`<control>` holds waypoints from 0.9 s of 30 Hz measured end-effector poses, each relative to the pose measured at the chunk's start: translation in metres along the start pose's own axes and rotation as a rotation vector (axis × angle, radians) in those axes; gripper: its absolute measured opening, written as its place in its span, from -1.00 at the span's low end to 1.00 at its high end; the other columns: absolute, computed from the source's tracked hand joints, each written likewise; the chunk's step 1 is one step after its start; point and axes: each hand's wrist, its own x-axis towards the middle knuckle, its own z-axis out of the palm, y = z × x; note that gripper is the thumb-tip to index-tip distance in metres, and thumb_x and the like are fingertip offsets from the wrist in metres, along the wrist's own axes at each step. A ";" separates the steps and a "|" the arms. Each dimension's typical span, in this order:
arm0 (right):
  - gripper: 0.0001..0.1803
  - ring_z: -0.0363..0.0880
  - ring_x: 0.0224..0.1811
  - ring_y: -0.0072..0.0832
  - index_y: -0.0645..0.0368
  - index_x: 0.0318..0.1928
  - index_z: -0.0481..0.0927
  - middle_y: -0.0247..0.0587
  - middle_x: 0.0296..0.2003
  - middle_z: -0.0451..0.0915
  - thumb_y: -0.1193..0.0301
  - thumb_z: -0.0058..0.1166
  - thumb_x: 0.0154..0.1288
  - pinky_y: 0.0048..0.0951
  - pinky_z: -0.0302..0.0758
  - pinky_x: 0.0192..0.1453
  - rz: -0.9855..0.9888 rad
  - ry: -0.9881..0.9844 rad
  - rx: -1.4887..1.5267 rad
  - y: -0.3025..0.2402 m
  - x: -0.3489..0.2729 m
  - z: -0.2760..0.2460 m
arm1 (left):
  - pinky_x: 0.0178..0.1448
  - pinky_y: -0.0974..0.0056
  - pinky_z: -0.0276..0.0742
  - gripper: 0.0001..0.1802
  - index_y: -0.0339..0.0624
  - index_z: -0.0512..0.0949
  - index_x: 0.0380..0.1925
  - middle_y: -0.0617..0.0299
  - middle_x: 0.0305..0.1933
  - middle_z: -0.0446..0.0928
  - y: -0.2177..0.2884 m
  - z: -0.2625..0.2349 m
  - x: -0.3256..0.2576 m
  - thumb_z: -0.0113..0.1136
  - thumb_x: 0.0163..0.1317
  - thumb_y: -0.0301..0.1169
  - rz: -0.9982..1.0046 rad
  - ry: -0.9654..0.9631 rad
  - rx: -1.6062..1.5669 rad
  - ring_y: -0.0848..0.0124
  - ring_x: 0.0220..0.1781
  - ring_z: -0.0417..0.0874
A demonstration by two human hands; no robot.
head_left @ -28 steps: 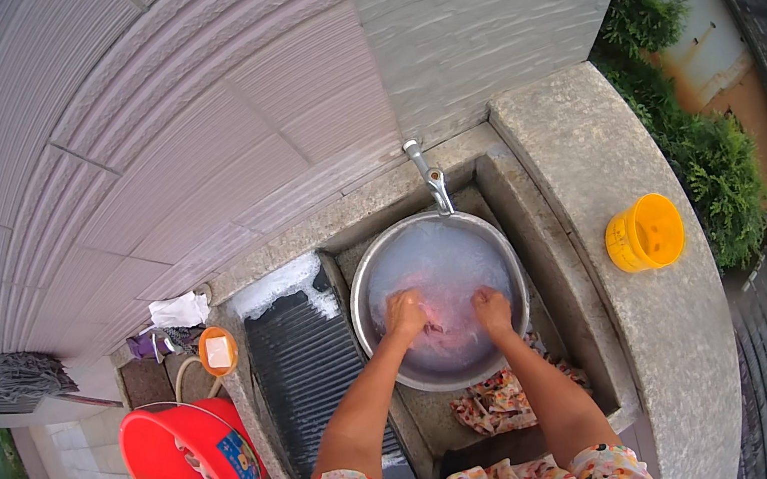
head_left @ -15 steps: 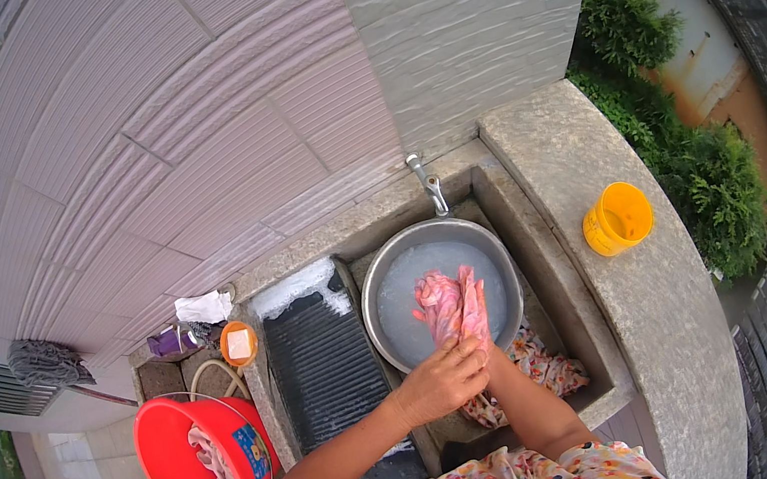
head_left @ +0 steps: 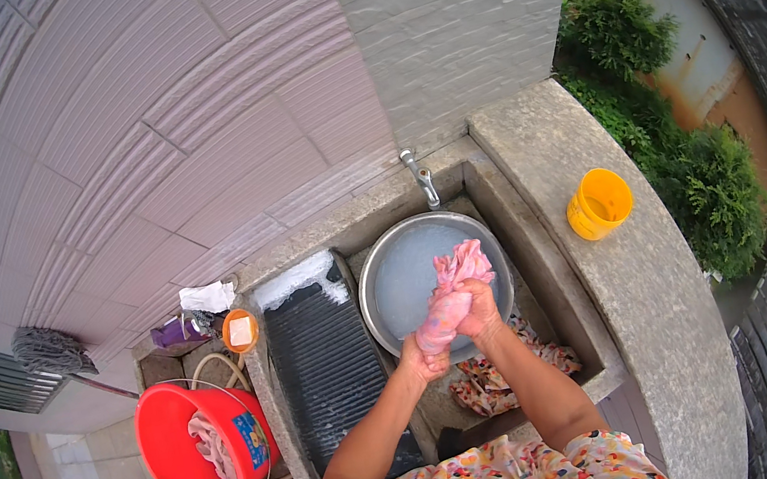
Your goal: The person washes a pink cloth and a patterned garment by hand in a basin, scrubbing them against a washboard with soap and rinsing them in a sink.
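Note:
A bunched, twisted pink cloth (head_left: 447, 318) hangs over the near side of a round metal basin (head_left: 376, 330) of cloudy water. My left hand (head_left: 422, 361) is closed round its lower left end. Higher up and to the right, my right hand (head_left: 480, 308) grips the same cloth, its loose folds sticking out beyond the fist. The basin stands in a stone sink (head_left: 592, 347) under a metal tap (head_left: 422, 182). Beside the basin's near edge, a patterned wet garment (head_left: 490, 390) lies in the sink, partly hidden by my right forearm.
A dark ridged washboard slab (head_left: 329, 370) with white suds adjoins the sink. Left of it stand a red bucket (head_left: 163, 449) with cloth inside and an orange bowl (head_left: 241, 331) holding a pale soap bar. A yellow cup (head_left: 599, 203) is on the right ledge (head_left: 663, 335). A mop (head_left: 50, 350) leans by the wall.
My hands have moved apart along the pink cloth, the left one to its lower end. The cloth went from hanging in loose folds over the water to a tight twisted roll nearer me.

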 end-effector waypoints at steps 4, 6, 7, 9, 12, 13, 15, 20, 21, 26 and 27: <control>-0.44 0.51 -0.22 -0.15 0.06 0.02 0.39 -0.04 -0.21 0.51 0.01 0.02 0.08 -0.02 0.45 -0.06 -0.085 -0.003 0.050 -0.006 -0.009 0.011 | -0.78 0.39 0.22 -0.71 -0.23 0.37 -0.48 0.21 -0.65 0.34 -0.017 0.019 -0.003 -0.19 0.21 -0.23 -0.292 -0.215 -0.181 0.49 -0.82 0.31; -0.36 0.52 -0.25 -0.16 0.02 0.04 0.37 -0.03 -0.18 0.50 -0.16 -0.05 0.10 0.02 0.46 -0.11 -0.097 0.020 0.081 -0.012 -0.014 0.018 | -0.64 0.35 0.36 -0.72 -0.24 0.37 -0.38 0.16 -0.54 0.40 -0.022 0.032 -0.012 -0.16 0.22 -0.22 -0.203 -0.210 -0.067 0.42 -0.68 0.42; -0.32 0.52 -0.27 -0.16 -0.01 0.06 0.36 -0.02 -0.16 0.49 -0.23 -0.10 0.09 0.02 0.47 -0.14 -0.091 0.032 0.050 -0.017 -0.016 0.020 | -0.56 0.32 0.41 -0.72 -0.24 0.36 -0.30 0.13 -0.46 0.42 -0.024 0.038 -0.020 -0.14 0.23 -0.22 -0.087 -0.140 0.083 0.37 -0.61 0.47; -0.27 0.54 -0.34 -0.17 0.06 -0.01 0.39 -0.02 -0.25 0.52 -0.30 -0.11 0.07 0.00 0.52 -0.23 -0.061 0.114 0.064 -0.027 -0.017 0.020 | -0.21 0.20 0.50 -0.49 -0.17 0.21 0.08 0.00 -0.04 0.38 -0.023 0.046 -0.039 0.05 0.20 -0.20 0.149 -0.118 0.476 0.20 -0.25 0.55; -0.29 0.55 -0.40 -0.17 0.15 -0.13 0.41 -0.04 -0.38 0.53 -0.26 -0.04 0.06 -0.01 0.54 -0.29 0.066 0.240 0.243 -0.040 -0.012 0.010 | -0.06 0.09 0.49 -0.22 -0.06 -0.04 0.27 -0.06 0.20 0.16 -0.017 0.055 -0.066 0.17 0.14 -0.23 0.689 -0.147 1.267 0.14 0.05 0.43; -0.34 0.55 -0.42 -0.18 0.18 -0.22 0.41 -0.08 -0.47 0.53 -0.22 0.03 0.05 -0.05 0.56 -0.30 0.039 0.325 0.101 -0.040 -0.008 0.005 | 0.20 -0.03 0.31 -0.15 0.00 0.04 0.28 0.04 0.28 0.06 -0.011 0.057 -0.073 0.29 0.03 -0.22 0.973 -0.146 1.679 0.16 0.31 0.16; -0.37 0.55 -0.44 -0.18 0.18 -0.24 0.42 -0.09 -0.46 0.53 -0.19 0.04 0.06 -0.08 0.56 -0.32 0.087 0.360 0.093 -0.034 -0.003 -0.006 | 0.29 -0.06 0.17 -0.23 0.04 0.17 0.22 0.13 0.30 0.05 -0.001 0.064 -0.079 0.29 -0.01 -0.25 1.220 -0.276 2.293 0.18 0.36 0.07; -0.50 0.57 -0.36 -0.19 0.19 -0.23 0.44 -0.09 -0.35 0.55 -0.03 0.10 0.13 -0.08 0.58 -0.21 0.407 0.336 0.063 -0.009 -0.002 -0.011 | 0.40 -0.10 -0.05 -0.66 0.00 0.52 -0.18 0.23 0.06 0.39 0.024 0.088 -0.068 0.21 -0.05 -0.37 1.720 -0.847 2.438 0.15 0.25 0.30; -0.59 0.57 -0.35 -0.22 0.20 -0.24 0.45 -0.09 -0.34 0.55 0.09 0.07 0.17 -0.13 0.58 -0.19 0.323 0.317 0.098 -0.006 -0.002 -0.007 | 0.31 -0.03 0.19 -0.78 -0.12 0.51 -0.34 0.20 -0.09 0.47 0.027 0.091 -0.065 0.24 -0.04 -0.39 1.679 -0.816 2.420 0.12 0.11 0.45; -0.77 0.58 -0.29 -0.26 0.28 -0.18 0.43 -0.06 -0.29 0.55 0.56 0.00 0.09 -0.26 0.57 -0.16 -0.247 0.514 0.111 0.008 -0.005 0.038 | -0.08 0.25 0.50 -0.82 -0.27 0.45 -0.39 0.10 -0.24 0.49 0.027 0.091 -0.053 0.23 0.09 -0.43 1.650 -0.052 1.659 0.21 -0.13 0.56; -0.74 0.58 -0.28 -0.26 0.28 -0.17 0.43 -0.07 -0.27 0.54 0.60 -0.01 0.05 -0.26 0.57 -0.16 -0.374 0.472 -0.029 0.011 -0.006 0.047 | -0.09 0.26 0.50 -0.82 -0.28 0.45 -0.39 0.12 -0.28 0.50 0.026 0.089 -0.049 0.21 0.12 -0.42 1.601 0.091 1.466 0.25 -0.18 0.57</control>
